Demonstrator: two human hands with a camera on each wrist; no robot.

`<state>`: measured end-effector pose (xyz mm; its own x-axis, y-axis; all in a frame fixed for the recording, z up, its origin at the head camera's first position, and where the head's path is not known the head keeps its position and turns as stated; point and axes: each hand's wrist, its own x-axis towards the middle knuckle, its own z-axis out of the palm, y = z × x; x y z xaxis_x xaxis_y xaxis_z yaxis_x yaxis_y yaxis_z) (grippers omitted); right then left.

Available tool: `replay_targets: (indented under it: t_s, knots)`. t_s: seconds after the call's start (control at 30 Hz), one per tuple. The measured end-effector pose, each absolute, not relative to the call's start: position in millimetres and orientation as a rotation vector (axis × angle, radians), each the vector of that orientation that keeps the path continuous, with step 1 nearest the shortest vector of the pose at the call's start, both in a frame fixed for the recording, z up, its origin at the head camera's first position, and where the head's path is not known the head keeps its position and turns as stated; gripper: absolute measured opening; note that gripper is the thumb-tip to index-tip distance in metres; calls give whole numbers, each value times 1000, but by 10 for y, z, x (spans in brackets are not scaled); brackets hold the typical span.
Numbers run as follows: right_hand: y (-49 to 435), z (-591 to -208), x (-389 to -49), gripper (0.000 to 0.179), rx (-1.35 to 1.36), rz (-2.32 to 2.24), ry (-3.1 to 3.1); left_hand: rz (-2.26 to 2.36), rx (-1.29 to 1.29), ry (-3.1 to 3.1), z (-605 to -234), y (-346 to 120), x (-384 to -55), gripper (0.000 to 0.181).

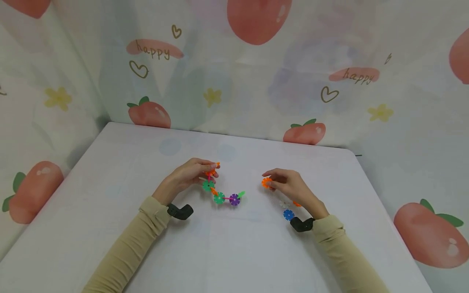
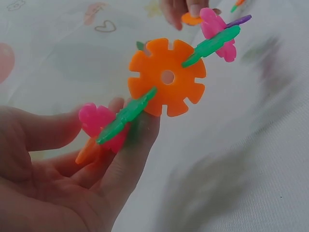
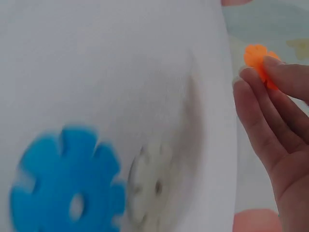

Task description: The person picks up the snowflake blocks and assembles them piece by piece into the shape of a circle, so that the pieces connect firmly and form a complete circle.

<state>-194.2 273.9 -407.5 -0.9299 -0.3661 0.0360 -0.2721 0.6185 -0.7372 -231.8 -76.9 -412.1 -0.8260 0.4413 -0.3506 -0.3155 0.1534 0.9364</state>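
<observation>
A chain of notched plastic snowflake discs hangs from my left hand (image 1: 190,171), which grips its orange end between thumb and fingers. Along the chain come pink pieces, green discs (image 1: 219,198), an orange disc (image 2: 166,96), a purple disc (image 1: 234,200) and a light green piece at the free end. To the right, my right hand (image 1: 289,185) pinches a single orange disc (image 3: 255,56) between thumb and fingertips. That disc is apart from the chain, with a gap between the two hands.
A blue disc (image 1: 288,215) and a whitish disc (image 1: 284,204) lie beneath my right wrist. Another orange disc (image 1: 296,204) shows there, partly hidden by the forearm. The white table (image 1: 220,252) meets a patterned cloth backdrop (image 1: 249,81) behind and at the sides.
</observation>
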Motion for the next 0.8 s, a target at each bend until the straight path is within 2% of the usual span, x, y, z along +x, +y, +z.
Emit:
replay_targets:
  t_s: [0.3,0.8]
  knots:
    - [2412,-4053,-2110,18,-503,-1303,2680,1734,133,1853,-4115,-770,-2317,43]
    - [1945,-4069,-2358,19,-601,-1370,2621,1691,121,1856,-4126,-736,-2340,43]
